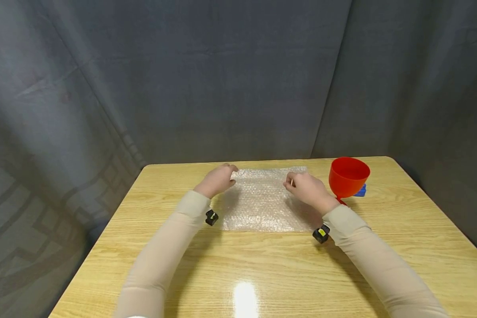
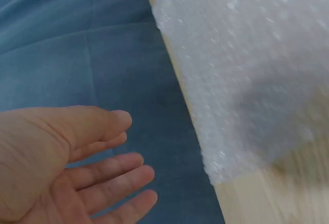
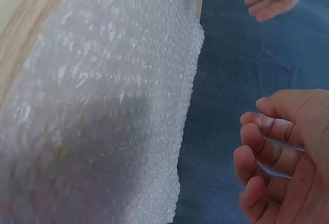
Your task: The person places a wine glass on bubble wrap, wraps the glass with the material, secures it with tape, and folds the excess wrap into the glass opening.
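A sheet of clear bubble wrap (image 1: 262, 203) lies flat on the wooden table; both wrist views show its bubbly surface and one edge. Over its left side hovers my left hand (image 1: 219, 180), and in the left wrist view that hand (image 2: 87, 167) has its fingers extended and holds nothing. Above the right part of the sheet is my right hand (image 1: 307, 189). Its fingers (image 3: 252, 157) are loosely bent in the right wrist view, with nothing between them. Both hands appear apart from the bubble wrap.
A red goblet-shaped cup (image 1: 347, 176) stands beyond my right wrist, its base partly hidden by the arm. Behind it shows part of a small blue object (image 1: 361, 191). The table (image 1: 238, 260) ends in front of a grey curtain (image 1: 230, 88).
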A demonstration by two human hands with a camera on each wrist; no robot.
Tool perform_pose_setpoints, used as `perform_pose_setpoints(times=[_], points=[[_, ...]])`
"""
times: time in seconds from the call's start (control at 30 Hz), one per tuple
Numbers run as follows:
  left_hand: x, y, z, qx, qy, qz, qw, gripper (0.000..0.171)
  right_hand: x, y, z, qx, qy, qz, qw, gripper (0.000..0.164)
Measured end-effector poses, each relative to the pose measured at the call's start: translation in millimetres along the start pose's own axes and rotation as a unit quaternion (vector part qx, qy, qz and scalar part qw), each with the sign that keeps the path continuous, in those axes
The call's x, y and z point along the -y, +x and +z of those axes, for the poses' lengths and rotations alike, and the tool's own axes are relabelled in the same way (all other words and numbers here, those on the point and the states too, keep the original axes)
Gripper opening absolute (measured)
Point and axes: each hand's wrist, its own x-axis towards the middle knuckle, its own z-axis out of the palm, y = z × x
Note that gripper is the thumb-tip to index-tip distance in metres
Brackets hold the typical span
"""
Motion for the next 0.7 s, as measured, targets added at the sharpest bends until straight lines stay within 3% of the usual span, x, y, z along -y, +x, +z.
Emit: perform_pose_setpoints(times=[0.1, 0.2, 0.27, 0.7], points=[[5.9, -6.7, 5.9, 0.072, -0.003, -0.017, 0.9973, 0.049, -1, -1, 1, 0.004, 0.0, -0.001, 1.0, 0.016], [10.9, -13.7, 15.2, 0.148, -0.019, -0.03, 0.9884, 0.055, -1, -1, 2, 0.008, -0.001, 0.0, 1.0, 0.016], [12.6, -17.4, 20.8, 0.178, -0.029, -0.032, 0.983, 0.058, -1, -2, 2, 0.009, -0.003, 0.001, 1.0, 0.016], [10.8, -14.8, 38.0, 0.23, -0.004, 0.023, 0.9728, 0.055, -5, -8, -1, 0.015, -0.01, 0.004, 1.0, 0.013]])
